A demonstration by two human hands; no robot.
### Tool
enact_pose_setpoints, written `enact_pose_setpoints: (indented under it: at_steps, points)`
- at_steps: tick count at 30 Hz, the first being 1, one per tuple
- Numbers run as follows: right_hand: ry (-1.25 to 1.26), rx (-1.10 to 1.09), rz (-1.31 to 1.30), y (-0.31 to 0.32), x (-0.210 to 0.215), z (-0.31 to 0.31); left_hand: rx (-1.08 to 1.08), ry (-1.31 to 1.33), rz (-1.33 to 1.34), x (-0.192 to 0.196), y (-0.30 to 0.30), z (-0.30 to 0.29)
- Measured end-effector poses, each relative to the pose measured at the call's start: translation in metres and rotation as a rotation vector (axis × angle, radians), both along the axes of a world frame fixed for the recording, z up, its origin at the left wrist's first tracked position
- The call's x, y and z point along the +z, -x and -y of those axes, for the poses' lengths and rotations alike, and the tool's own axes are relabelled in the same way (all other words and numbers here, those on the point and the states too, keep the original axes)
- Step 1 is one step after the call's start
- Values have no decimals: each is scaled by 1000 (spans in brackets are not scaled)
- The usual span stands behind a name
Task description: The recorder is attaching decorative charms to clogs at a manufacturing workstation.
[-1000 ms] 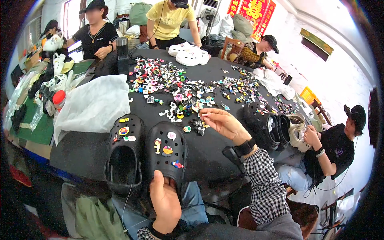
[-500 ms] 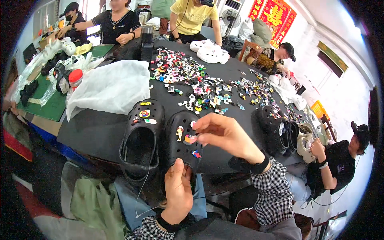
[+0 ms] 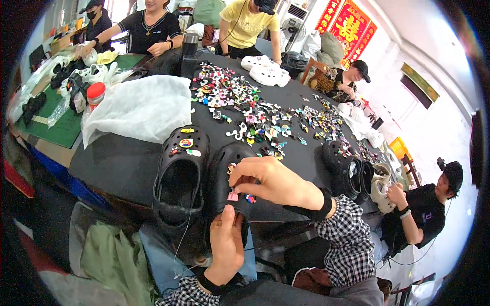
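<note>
A black clog (image 3: 220,176) stands at the table's front edge. My left hand (image 3: 226,250) grips it at the foot opening, thumb outside on the rim and fingers inside the shoe. Bent over the clog's upper, my right hand (image 3: 278,186) pinches a small pink shoe charm (image 3: 233,196) against the surface and covers part of the toe. A red-and-blue charm (image 3: 250,198) sits just right of it, and a figure charm (image 3: 231,167) shows partly by my knuckles. Left of this shoe is a second black clog (image 3: 179,173), with several charms on its toe.
Loose shoe charms (image 3: 265,117) lie heaped across the black table. A white sheet (image 3: 145,109) and a red-lidded jar (image 3: 95,94) are at left. White clogs (image 3: 265,70) stand at the far side, more black clogs (image 3: 347,171) at right. Several people work around the table.
My right hand has moved down and left over the clog, from charms near the toe to the pink one near the opening. My left hand keeps its grip.
</note>
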State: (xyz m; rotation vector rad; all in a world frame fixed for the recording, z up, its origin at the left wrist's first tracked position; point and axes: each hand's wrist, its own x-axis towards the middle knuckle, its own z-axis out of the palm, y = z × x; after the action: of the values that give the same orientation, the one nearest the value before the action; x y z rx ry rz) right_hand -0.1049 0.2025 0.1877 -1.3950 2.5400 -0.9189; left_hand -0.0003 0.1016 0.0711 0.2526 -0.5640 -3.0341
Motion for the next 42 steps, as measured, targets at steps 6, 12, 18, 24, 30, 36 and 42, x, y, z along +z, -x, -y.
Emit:
enact_pose_setpoints:
  at_steps: [6, 12, 18, 24, 30, 36, 42]
  points:
    - [-43, 43, 55, 3, 11, -1, 4, 21, 20, 0, 0, 2]
    - [-50, -54, 163, 2, 12, -17, -33, -7, 24, -2, 1, 4]
    - [-50, -70, 184, -1, -1, -9, -24, -9, 30, 4, 2, 6]
    - [-84, -70, 2, -10, 1, -5, -19, -6, -15, 7, 0, 5]
    - [-109, 162, -9, 7, -1, -8, -8, 35, -28, 1, -5, 5]
    - [-221, 144, -65, 0, 10, -1, 10, 80, -35, -6, -8, 5]
    - [-223, 173, -56, -1, 6, -8, 5, 131, -44, -5, -10, 3]
